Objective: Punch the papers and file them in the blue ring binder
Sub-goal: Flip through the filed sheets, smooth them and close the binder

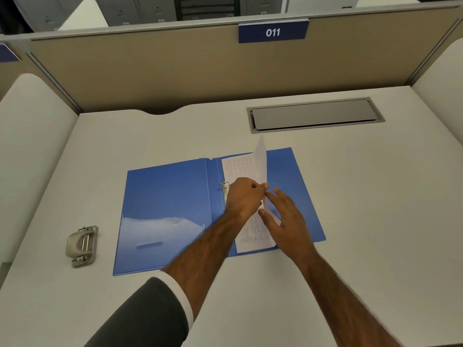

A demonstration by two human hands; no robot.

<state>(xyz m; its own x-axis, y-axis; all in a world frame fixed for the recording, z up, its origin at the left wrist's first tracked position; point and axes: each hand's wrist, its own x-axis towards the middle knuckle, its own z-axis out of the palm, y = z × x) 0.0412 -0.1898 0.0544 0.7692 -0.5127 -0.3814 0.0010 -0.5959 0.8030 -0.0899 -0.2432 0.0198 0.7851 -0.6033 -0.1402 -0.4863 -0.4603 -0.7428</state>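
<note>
Papers (pixel 236 169) laid on right leaf of open blue ring binder (pixel 165 196), desk centre. Top sheet (pixel 260 156) pinched upright by left hand (pixel 244 199); stack pressed by spread-fingered right hand (pixel 285 216). Holes best aligned over ring (pixel 224 184) before lowering. Hole punch (pixel 82 246) at 8 o'clock.

You see the blue ring binder (pixel 170 196), white papers (pixel 238 169) printed with a faint grid, a grey-beige hole punch (pixel 82 245), and your plain off-white desk (pixel 363 196).

Left hand (pixel 244 197) curled in a pinch, right hand (pixel 285 216) flat, fingers spread
</note>
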